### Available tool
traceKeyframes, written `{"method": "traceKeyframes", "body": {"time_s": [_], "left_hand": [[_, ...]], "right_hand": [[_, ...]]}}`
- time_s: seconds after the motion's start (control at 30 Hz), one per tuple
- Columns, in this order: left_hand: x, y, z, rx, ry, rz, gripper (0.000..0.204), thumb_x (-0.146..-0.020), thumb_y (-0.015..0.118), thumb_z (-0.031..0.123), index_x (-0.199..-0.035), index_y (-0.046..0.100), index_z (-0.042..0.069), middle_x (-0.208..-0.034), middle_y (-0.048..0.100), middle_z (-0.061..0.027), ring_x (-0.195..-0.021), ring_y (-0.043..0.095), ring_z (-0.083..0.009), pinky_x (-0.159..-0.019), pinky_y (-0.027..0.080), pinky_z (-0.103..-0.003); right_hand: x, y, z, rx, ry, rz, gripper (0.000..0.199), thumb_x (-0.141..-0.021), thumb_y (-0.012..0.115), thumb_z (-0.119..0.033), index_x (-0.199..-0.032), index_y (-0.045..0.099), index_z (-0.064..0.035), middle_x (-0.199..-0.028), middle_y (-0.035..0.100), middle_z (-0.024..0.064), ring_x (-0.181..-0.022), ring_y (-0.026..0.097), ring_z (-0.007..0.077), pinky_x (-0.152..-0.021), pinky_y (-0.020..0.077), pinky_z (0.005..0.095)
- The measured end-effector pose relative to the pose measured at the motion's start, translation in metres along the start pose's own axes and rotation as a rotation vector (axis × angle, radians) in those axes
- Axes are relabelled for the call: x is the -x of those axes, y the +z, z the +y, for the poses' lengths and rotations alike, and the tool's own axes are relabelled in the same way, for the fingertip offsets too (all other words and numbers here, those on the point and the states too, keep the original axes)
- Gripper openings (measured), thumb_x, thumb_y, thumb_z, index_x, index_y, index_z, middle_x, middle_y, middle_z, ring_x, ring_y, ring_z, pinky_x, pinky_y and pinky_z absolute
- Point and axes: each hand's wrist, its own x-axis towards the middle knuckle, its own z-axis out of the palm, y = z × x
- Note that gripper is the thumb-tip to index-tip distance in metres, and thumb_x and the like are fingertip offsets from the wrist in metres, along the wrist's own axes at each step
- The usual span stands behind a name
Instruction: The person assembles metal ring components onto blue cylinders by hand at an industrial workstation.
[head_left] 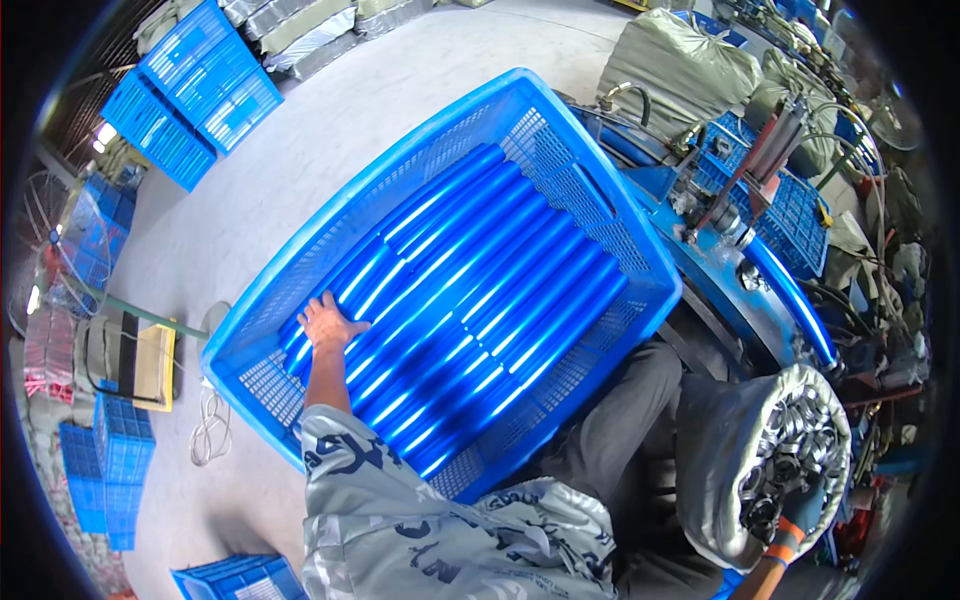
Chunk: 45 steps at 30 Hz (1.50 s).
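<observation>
My left hand (328, 322) rests with fingers spread on shiny blue tubes (450, 300), which lie side by side in a large blue plastic crate (262, 262). At the lower right, my right hand (803, 508), in a dark glove with an orange cuff, reaches into a rolled-open woven sack (712, 480). Inside the sack are many small shiny metal fittings (800, 440) and some darker ones. The right fingers are hidden among these pieces. Beyond the crate, at the right, one blue tube (790, 290) is set against a bench machine (745, 235).
A lever or cylinder (775, 150) rises from the machine, with hoses around it. Bulging sacks (680, 70) and a blue basket (800, 215) stand behind it. Stacked blue crates (200, 90) are at the far left. A coiled cord (210, 430) lies on the floor.
</observation>
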Motion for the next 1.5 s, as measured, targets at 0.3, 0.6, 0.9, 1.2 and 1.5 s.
{"method": "traceKeyframes", "body": {"time_s": [0.3, 0.6, 0.9, 1.2, 1.5], "left_hand": [[0.038, 0.028, -0.009, 0.092, 0.187, -0.131, 0.148, -0.054, 0.108, 0.062, -0.171, 0.039, 0.003, -0.166, 0.055, -0.0256, -0.155, 0.053, -0.0454, -0.131, 0.04, -0.063], [0.109, 0.082, 0.002, 0.222, 0.388, -0.168, 0.118, -0.065, 0.107, 0.055, -0.154, 0.056, -0.003, -0.132, 0.078, -0.0296, -0.124, 0.077, -0.0453, -0.107, 0.062, -0.053], [0.259, -0.111, 0.305, 0.826, 1.173, 0.066, 0.069, -0.08, 0.095, 0.02, -0.141, 0.069, 0.002, -0.126, 0.079, -0.0249, -0.117, 0.079, -0.0429, -0.101, 0.062, -0.049], [0.483, -0.268, 0.407, 0.641, 1.986, -0.053, 0.067, -0.077, 0.09, 0.016, -0.142, 0.072, 0.01, -0.114, 0.079, -0.0163, -0.103, 0.079, -0.0404, -0.091, 0.064, -0.048], [0.486, -0.281, 0.402, 0.521, 2.053, -0.047, 0.074, -0.072, 0.088, 0.017, -0.145, 0.074, 0.014, -0.107, 0.076, -0.013, -0.095, 0.076, -0.038, -0.085, 0.062, -0.048]], "right_hand": [[-0.001, -0.02, -0.019, 0.087, 0.065, 0.139, 0.07, -0.09, 0.088, -0.023, -0.155, 0.065, -0.0117, -0.145, 0.071, 0.0256, -0.12, 0.075, 0.0491, -0.095, 0.0615, 0.0567], [0.036, -0.027, 0.015, -0.095, 0.049, 0.107, 0.018, -0.084, 0.08, -0.02, -0.096, 0.079, -0.0063, -0.105, 0.08, 0.0238, -0.096, 0.076, 0.0486, -0.084, 0.0602, 0.0575], [0.102, 0.01, 0.01, -1.082, 0.279, -0.011, 0.065, -0.096, 0.082, -0.028, -0.155, 0.068, -0.0051, -0.144, 0.076, 0.0099, -0.124, 0.075, 0.0296, -0.096, 0.0622, 0.043], [0.127, -0.101, -0.101, -2.24, 0.131, -0.151, 0.062, -0.096, 0.093, -0.036, -0.147, 0.072, -0.0062, -0.171, 0.057, 0.0146, -0.134, 0.075, 0.032, -0.1, 0.0684, 0.0441], [0.123, -0.118, -0.111, -2.045, -0.047, -0.094, 0.087, -0.094, 0.091, -0.006, -0.17, 0.049, 0.0021, -0.168, 0.06, 0.0183, -0.147, 0.064, 0.0302, -0.123, 0.0535, 0.0432]]}}
